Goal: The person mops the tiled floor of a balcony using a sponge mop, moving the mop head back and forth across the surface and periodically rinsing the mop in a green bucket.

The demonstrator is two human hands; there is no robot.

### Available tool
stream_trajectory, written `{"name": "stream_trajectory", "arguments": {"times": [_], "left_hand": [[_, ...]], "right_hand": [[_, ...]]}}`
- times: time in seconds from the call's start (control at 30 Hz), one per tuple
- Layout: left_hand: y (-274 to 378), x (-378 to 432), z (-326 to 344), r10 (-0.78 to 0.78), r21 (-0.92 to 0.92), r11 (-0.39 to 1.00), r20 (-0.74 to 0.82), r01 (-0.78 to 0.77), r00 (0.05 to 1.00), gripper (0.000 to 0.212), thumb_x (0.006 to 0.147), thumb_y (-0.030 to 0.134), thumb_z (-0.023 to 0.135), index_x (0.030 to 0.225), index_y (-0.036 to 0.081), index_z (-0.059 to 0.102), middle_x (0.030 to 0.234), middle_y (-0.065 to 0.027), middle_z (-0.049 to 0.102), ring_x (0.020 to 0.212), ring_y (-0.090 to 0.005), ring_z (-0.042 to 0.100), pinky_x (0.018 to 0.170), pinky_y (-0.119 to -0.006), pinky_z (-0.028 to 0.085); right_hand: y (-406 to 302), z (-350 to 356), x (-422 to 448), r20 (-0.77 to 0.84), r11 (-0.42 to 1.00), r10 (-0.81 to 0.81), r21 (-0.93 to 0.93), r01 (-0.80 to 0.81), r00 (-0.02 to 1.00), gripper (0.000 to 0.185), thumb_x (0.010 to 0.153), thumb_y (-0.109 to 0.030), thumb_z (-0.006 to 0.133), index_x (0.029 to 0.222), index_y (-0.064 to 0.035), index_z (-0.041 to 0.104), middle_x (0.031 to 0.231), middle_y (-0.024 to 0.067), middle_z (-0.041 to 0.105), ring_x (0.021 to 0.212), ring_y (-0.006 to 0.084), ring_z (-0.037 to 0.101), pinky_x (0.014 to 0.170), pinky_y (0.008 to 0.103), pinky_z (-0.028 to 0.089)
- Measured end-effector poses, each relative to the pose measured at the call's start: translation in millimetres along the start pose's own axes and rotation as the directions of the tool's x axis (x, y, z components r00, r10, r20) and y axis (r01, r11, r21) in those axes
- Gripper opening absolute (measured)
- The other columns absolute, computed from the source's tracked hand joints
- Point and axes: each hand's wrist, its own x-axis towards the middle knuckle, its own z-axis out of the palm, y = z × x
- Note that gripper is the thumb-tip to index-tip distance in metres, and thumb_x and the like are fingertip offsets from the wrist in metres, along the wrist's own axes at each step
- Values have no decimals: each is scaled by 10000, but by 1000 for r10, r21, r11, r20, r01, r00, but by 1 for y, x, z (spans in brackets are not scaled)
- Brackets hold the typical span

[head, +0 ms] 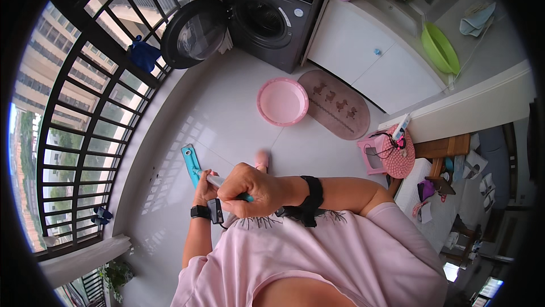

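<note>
A flat mop with a teal head point(191, 164) stands on the pale tiled floor, left of centre. My right hand point(253, 190) is closed around the top end of its handle, close to the camera. Lower down the pale pole, my left hand point(206, 188) grips the shaft, nearer the mop head. Both wrists wear black straps, and a small black device sits by the left one. Beyond the hands, a pink round basin point(282, 102) rests on the floor beside a brownish-pink oval mat point(336, 105). A pink shoe point(262, 159) shows beneath my arms.
A dark washing machine point(264, 22) has its round door point(196, 34) swung out. White cabinets point(353, 47) carry a sink and a green basin point(439, 47). A pink stool point(398, 153) with cables stands right. Barred windows point(98, 124) line the left; a plant point(117, 277) stands lower left.
</note>
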Motion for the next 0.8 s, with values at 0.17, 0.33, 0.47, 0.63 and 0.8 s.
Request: {"name": "stream_trajectory", "arguments": {"times": [0.17,0.33,0.47,0.63,0.8], "left_hand": [[31,60,-28,-55,11,998,24,55,998,208,813,302,507,777,97,486,677,15,529,620,-117,517,621,-239,462],[59,98,9,24,-18,1000,-64,-25,998,341,838,402,502,878,63,512,688,2,554,608,-106,537,574,-199,486],[82,147,-5,-52,-155,986,23,55,998,436,832,454,493,864,19,508,737,-30,556,649,-125,550,628,-208,502],[104,194,-29,-118,-137,975,346,175,931,305,853,282,521,932,-12,534,886,-66,619,791,-151,615,711,-242,529],[118,190,-43,-78,-54,993,322,100,943,280,873,270,490,937,0,529,866,-48,616,744,-131,611,685,-228,524]], "right_hand": [[10,-36,39,-1,1000,-3,18,3,1000,275,746,-77,476,511,-7,354,450,54,367,412,108,319,414,276,273],[21,-104,80,17,985,115,128,-117,993,265,773,-99,471,532,-19,394,461,11,409,426,58,364,411,231,297],[35,-147,111,19,955,193,227,-192,981,333,793,-116,475,497,-64,331,423,-17,367,378,42,359,387,202,293],[52,-174,137,57,957,163,235,-172,985,316,770,-128,485,492,-54,354,416,-8,387,377,52,366,392,213,300],[50,-181,162,130,966,164,178,-186,978,298,752,-105,467,477,-47,370,416,1,409,388,58,377,409,217,303]]}}
